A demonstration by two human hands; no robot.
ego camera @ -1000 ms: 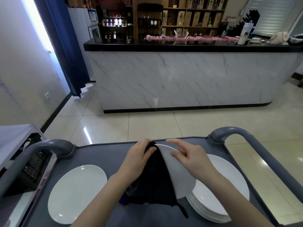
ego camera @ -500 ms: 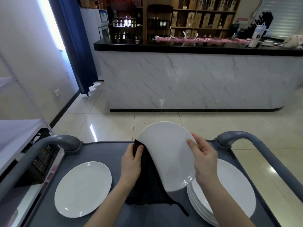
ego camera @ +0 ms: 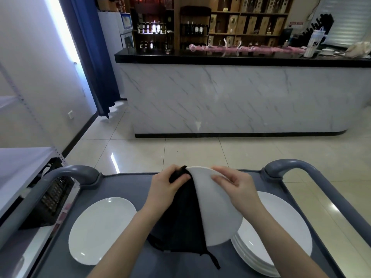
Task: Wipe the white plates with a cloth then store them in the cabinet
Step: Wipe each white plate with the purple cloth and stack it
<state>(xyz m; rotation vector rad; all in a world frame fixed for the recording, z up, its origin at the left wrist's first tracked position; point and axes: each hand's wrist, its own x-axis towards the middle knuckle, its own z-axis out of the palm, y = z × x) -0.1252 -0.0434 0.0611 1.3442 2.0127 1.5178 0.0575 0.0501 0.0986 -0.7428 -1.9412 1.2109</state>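
From my feed, both hands work over the grey cart [ego camera: 124, 187]. My left hand [ego camera: 166, 189] has its fingers [ego camera: 181, 177] curled tight, pinching the black cloth [ego camera: 180, 223] against the top rim of the tilted plate [ego camera: 216, 213]. The cloth hangs down over that plate's left side. My right hand [ego camera: 236, 187] grips the plate's upper right edge, fingers bent over its face. The plate is raised on a slant, and its lower edge overlaps the stack of white plates [ego camera: 281, 233] on the cart's right. A single white plate [ego camera: 100, 229] lies flat on the cart's left, well apart from the stack.
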